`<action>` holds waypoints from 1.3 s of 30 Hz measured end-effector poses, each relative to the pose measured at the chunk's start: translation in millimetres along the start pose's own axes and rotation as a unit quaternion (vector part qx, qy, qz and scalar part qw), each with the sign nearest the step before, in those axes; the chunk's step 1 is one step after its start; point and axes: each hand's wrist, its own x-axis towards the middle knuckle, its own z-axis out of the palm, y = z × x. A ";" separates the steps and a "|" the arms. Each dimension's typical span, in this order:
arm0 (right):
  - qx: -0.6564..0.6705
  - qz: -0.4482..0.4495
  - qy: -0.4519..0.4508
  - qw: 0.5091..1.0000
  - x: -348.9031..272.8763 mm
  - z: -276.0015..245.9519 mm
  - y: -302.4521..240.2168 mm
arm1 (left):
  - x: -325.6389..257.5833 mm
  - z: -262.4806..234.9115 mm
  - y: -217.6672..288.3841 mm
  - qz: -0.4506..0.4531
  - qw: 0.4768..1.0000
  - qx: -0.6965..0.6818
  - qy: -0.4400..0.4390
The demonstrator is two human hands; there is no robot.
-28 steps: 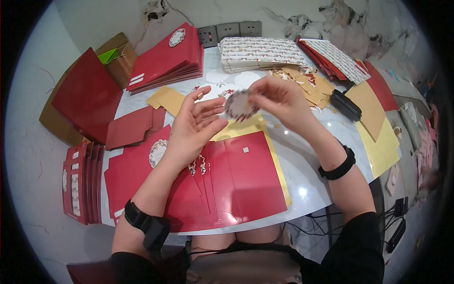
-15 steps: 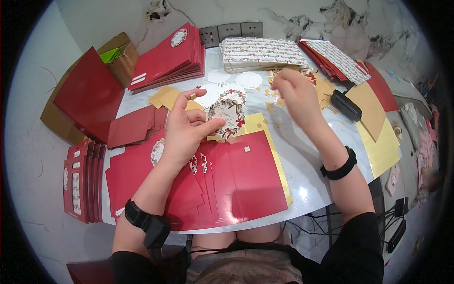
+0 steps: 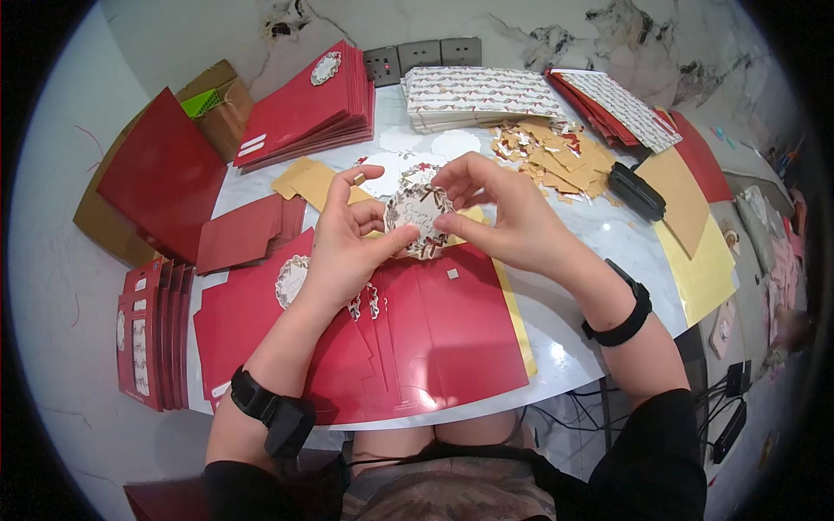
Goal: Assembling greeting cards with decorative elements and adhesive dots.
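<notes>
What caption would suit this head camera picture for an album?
Both hands, left and right, hold a round scalloped paper medallion above an unfolded red card.

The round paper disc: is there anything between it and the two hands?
Nothing visible. The left hand and the right hand both pinch the disc directly at its edges with bare fingers, holding it above the red card on the table.

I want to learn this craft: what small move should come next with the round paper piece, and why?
Probably lower the round paper piece onto the open red card below. Both the left hand and right hand pinch its edges above the card, where a small white square sits.
</notes>
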 end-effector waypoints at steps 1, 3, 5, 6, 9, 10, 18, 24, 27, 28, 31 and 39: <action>0.042 0.050 -0.007 0.998 -1.2 2.5 -2.5 | -0.9 4.3 3.3 -0.001 1.000 0.000 0.000; 0.131 0.131 -0.016 0.983 -0.3 1.8 -5.6 | -1.8 13.1 9.8 -0.026 0.999 0.004 0.019; 0.134 0.150 -0.044 0.979 3.1 -6.9 -5.9 | -0.9 5.7 2.5 -0.017 1.000 0.008 -0.001; 0.136 0.170 -0.072 0.973 3.7 -11.2 -6.7 | -0.7 2.0 0.2 -0.007 1.000 0.010 -0.021; 0.128 0.240 -0.091 0.958 3.9 -17.1 -13.7 | -2.2 -3.0 0.2 -0.015 0.999 0.035 -0.028; 0.128 0.241 -0.090 0.958 2.7 -16.1 -12.8 | -2.4 -1.9 2.1 -0.016 0.999 0.034 -0.030; 0.043 0.195 -0.037 0.979 1.0 -15.0 -14.4 | -7.7 6.6 12.8 -0.029 0.998 0.039 -0.041; 0.198 0.393 -0.323 0.838 1.8 -37.9 -22.4 | -10.9 3.4 16.0 -0.046 0.994 -0.035 -0.090; 0.122 0.372 -0.359 0.848 -4.3 -30.3 -23.3 | -9.3 4.5 12.2 -0.002 0.994 0.081 -0.078; 0.082 0.362 -0.371 0.851 -6.0 -27.3 -21.2 | -9.3 4.3 10.7 0.020 0.982 0.170 -0.077; 0.016 0.332 -0.334 0.882 -6.3 -23.8 -20.5 | -8.3 2.6 7.0 0.017 0.953 0.269 -0.139; -0.054 0.334 -0.273 0.901 -4.4 -20.4 -18.7 | -9.0 5.9 9.3 0.022 0.939 0.314 -0.141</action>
